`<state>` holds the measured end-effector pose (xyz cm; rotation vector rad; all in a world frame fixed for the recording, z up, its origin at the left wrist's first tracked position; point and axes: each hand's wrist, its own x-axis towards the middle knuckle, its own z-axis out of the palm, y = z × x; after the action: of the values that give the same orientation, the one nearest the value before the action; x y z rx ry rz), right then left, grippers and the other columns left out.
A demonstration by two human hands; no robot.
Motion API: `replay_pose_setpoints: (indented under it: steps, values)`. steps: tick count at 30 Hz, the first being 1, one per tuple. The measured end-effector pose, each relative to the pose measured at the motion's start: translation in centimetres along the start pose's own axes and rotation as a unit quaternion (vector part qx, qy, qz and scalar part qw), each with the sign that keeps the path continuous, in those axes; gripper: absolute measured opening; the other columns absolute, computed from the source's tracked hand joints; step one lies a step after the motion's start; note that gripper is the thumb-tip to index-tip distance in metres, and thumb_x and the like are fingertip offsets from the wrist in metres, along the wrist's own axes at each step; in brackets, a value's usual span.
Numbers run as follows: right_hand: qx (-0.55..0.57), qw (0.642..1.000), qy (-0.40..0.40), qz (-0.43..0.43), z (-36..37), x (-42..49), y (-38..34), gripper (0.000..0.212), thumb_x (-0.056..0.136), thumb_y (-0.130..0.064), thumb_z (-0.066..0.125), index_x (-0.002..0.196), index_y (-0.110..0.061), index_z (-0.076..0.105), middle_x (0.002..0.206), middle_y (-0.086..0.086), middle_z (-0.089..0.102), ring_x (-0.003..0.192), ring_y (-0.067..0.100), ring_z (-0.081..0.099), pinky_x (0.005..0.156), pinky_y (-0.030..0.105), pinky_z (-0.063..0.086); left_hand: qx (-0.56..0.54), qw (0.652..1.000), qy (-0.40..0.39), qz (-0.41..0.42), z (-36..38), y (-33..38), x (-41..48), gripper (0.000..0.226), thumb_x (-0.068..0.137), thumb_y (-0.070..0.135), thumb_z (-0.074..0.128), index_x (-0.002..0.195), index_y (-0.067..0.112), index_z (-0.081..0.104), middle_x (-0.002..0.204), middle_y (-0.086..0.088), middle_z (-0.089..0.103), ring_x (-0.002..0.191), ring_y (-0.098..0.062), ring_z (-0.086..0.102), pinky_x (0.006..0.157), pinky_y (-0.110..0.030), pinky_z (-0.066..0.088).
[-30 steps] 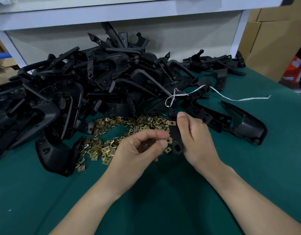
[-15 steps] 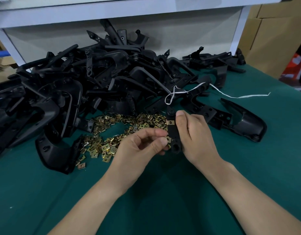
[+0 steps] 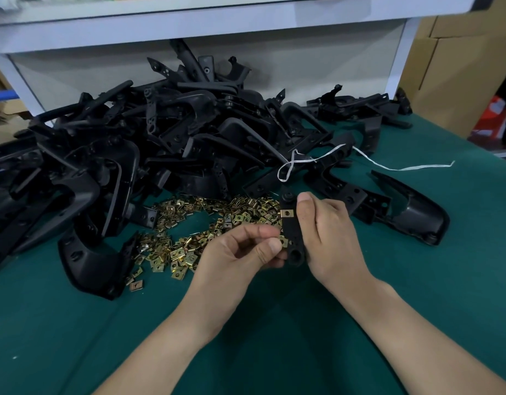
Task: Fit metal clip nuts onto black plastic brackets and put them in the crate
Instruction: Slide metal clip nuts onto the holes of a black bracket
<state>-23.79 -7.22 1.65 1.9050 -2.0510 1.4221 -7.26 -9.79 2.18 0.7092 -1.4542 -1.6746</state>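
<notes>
Your right hand (image 3: 328, 235) curls its fingers (image 3: 304, 199) round the black bracket (image 3: 293, 238), while your left hand (image 3: 240, 252) pinches a clip nut (image 3: 283, 240) against its edge.

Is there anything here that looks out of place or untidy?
Yes. A loose white string lies looped over the black brackets and trails onto the green table. It is part of neither the brackets nor the clip nuts, so it looks stray.
</notes>
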Motion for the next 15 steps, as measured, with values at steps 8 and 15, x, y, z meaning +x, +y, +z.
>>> replay_pose_setpoints:
  steps: [8,15]
  values:
    - [-0.047,0.999,-0.002,-0.009,0.19,0.25,0.33,0.037,0.106,-0.034,0.014,0.078,-0.023,0.036,0.06,-0.007,0.044,0.061,0.012,0.044,0.089,0.033,0.037,0.019,1.0,0.006,-0.008,0.03,-0.52,0.06,0.026,0.076,0.042,0.081,0.095,0.026,0.075,0.089,-0.001,0.073,0.086,-0.016,0.07,0.085,-0.029,0.056]
    - [-0.02,1.0,0.002,0.0,0.21,0.17,0.15,0.037,0.108,-0.031,0.022,0.073,-0.029,0.033,0.06,-0.005,0.048,0.07,0.017,0.048,0.091,0.034,0.037,-0.005,1.0,0.0,-0.012,0.1,-0.25,0.01,0.024,0.076,0.039,0.081,0.095,0.024,0.077,0.091,-0.003,0.074,0.088,-0.016,0.071,0.08,-0.026,0.056]
